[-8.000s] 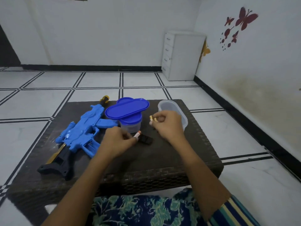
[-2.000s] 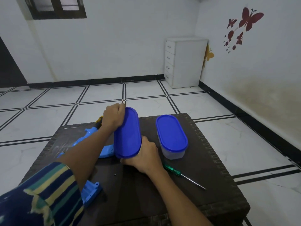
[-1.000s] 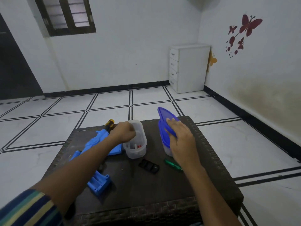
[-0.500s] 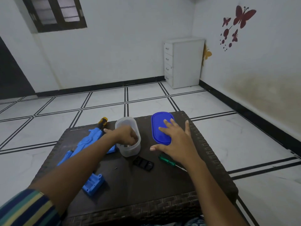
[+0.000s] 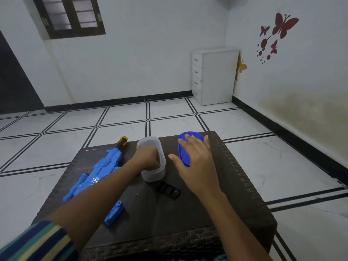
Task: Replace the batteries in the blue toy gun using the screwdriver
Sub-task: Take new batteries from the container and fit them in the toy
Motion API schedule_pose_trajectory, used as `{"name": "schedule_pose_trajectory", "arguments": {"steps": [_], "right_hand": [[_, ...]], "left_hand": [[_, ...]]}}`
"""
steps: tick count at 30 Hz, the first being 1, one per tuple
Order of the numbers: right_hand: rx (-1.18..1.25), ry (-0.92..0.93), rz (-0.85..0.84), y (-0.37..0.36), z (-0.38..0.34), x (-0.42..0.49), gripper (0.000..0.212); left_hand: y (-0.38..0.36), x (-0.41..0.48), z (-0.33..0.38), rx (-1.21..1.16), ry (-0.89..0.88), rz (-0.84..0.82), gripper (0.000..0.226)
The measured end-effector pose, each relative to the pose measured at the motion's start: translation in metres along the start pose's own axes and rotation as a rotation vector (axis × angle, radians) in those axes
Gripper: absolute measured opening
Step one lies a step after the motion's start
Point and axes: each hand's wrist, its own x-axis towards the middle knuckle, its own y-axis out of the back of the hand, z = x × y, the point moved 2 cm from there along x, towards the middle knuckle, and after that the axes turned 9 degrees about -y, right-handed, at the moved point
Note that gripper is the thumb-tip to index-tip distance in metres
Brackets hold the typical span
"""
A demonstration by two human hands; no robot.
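The blue toy gun (image 5: 101, 172) lies on the left of the dark wicker table (image 5: 235, 185), its yellow-tipped muzzle pointing away from me. My left hand (image 5: 147, 157) reaches down into an open clear container (image 5: 153, 174); its fingertips are hidden inside. My right hand (image 5: 195, 166) hovers flat with its fingers spread over the blue lid (image 5: 183, 157) of a second container and holds nothing. A black battery cover (image 5: 168, 189) lies in front of the clear container. The screwdriver is hidden, apparently under my right hand.
A loose blue toy part (image 5: 114, 213) lies near the table's front left. The table stands on a white tiled floor. A white drawer cabinet (image 5: 214, 76) is in the far corner.
The blue lid came off the clear container and my right hand set it on the other container. My left hand went into the open container and stays there. My right hand now covers the screwdriver.
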Motion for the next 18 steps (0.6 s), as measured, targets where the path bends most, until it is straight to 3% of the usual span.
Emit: {"name": "schedule_pose_trajectory", "arguments": {"steps": [3,6,11,14,18], "right_hand": [[0.056,0.002,0.053,-0.003,-0.009,-0.003,0.039],[0.103,0.012,0.029,-0.008,-0.025,-0.01,0.035],[0.218,-0.084,-0.225,-0.031,-0.061,-0.029,0.041],[0.36,-0.191,-0.316,-0.049,-0.082,-0.041,0.044],[0.509,-0.29,-0.264,-0.064,-0.102,-0.051,0.031]], "left_hand": [[0.008,-0.004,0.002,-0.117,-0.03,0.062,0.017],[0.026,-0.02,-0.005,-0.315,-0.014,0.296,0.008],[0.043,-0.073,-0.028,-1.005,0.227,0.596,0.015],[0.032,-0.113,-0.039,-1.416,0.344,0.664,0.018],[0.003,-0.152,-0.055,-1.611,0.408,0.711,0.02]]}}
